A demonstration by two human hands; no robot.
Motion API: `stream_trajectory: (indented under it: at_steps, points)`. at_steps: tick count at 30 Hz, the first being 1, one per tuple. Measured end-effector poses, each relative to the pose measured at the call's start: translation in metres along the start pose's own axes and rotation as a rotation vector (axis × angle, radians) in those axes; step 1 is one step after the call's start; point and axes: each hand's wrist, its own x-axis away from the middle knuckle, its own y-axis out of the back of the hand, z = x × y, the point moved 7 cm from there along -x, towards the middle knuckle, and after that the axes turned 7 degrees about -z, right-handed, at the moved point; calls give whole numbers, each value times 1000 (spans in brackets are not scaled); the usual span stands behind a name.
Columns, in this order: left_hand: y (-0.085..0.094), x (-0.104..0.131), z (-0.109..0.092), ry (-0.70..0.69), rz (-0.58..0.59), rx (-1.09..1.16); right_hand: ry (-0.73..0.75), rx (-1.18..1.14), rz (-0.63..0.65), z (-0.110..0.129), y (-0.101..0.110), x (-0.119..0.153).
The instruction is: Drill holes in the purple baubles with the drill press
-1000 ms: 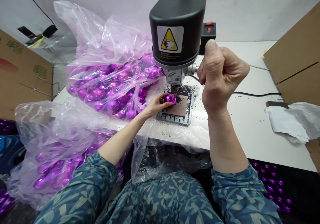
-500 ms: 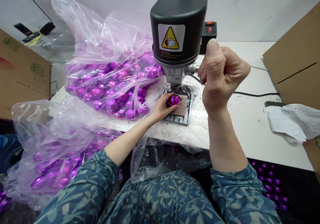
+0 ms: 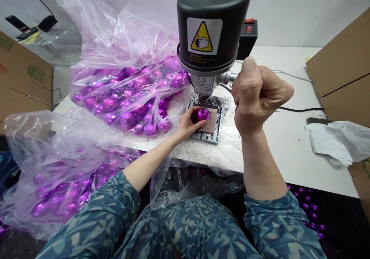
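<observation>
Under the black drill press point(image 3: 213, 24), my left hand point(image 3: 189, 124) holds a shiny purple faceted ball point(image 3: 203, 114) between thumb and fingers. The ball sits on a small brown pad point(image 3: 212, 126) over the grey metal base point(image 3: 214, 137). Its top meets the drill bit point(image 3: 202, 105), though the exact contact is too small to make out. My right hand point(image 3: 256, 97) is a fist, raised at the machine's right side, wrapped round the feed handle. Most of that handle is hidden by the fingers; its metal hub point(image 3: 229, 76) shows beside them.
A clear plastic bag point(image 3: 127, 93) full of purple balls lies left on the white table point(image 3: 289, 147). Another bag point(image 3: 66, 182) hangs lower left. Dark shavings surround the base. White cloths point(image 3: 329, 143) lie right, near a cardboard box point(image 3: 343, 66); a black cable point(image 3: 300, 110) runs behind.
The drill bit has come down to the top of the ball. My right fist has dropped slightly with the handle. My left hand keeps its hold, and the view has shifted a little.
</observation>
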Motion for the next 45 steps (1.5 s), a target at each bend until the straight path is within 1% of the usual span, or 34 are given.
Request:
stream_trajectory:
  at_steps: [5,9,14,17,19,21,22,26,28,29,30,31,32,33,34,35,36,37,38,39,40,41,42,43,44,45]
  points:
    - [-1,0,6,-81,11,-40,103,71,0,1,2,7]
    - [-1,0,7,-111,10,-57,106,139,30,-2,1,12]
    - [-1,0,8,-111,-5,-21,237,26,38,3,5,20]
    - [-1,-1,8,-118,-11,-14,317,-27,75,4,9,31]
    - [-1,-1,8,-122,-12,-3,336,-57,103,5,9,35]
    - [-2,-1,8,-110,-10,13,290,-65,108,4,8,31]
    - [-3,-2,8,-97,-6,20,251,-62,87,4,6,26]
    - [-5,-3,8,-35,-3,38,51,-38,6,-1,-5,-8]
    - [0,1,0,-19,-51,-6,-40,-35,-10,-5,-11,-23]
    - [5,5,-7,-15,-78,-50,-73,-36,-5,-7,-13,-28]
    - [10,12,-16,-13,-88,-101,-95,-43,-6,-9,-14,-31]
    - [14,21,-26,-15,-66,-156,-108,-55,-4,-10,-15,-33]
    - [16,32,-37,-26,14,-211,-114,-71,1,-11,-15,-33]
    - [13,46,-47,-47,152,-254,-113,-88,5,-11,-15,-33]
    - [7,64,-56,-86,347,-298,-108,-102,11,-12,-15,-33]
    - [1,85,-62,-126,564,-343,-103,-112,12,-12,-15,-32]
    - [-4,106,-65,-165,754,-391,-102,-117,9,-12,-14,-32]
    - [-6,124,-64,-204,902,-445,-104,-116,5,-13,-14,-31]
    - [-7,138,-62,-236,998,-496,-109,-112,-4,-13,-13,-31]
    - [-6,144,-59,-260,1042,-526,-116,-106,-15,-13,-13,-31]
    - [-4,145,-57,-268,1047,-522,-124,-96,-20,-13,-12,-31]
    - [-1,139,-55,-257,1013,-487,-133,-81,-20,-13,-12,-31]
    - [5,126,-54,-233,935,-441,-139,-65,-16,-13,-12,-31]
    - [14,107,-53,-203,816,-415,-142,-53,-16,-13,-12,-31]
    - [27,84,-51,-171,663,-428,-143,-48,-14,-13,-12,-31]
    - [44,59,-49,-153,481,-509,-144,-52,-13,-14,-12,-30]
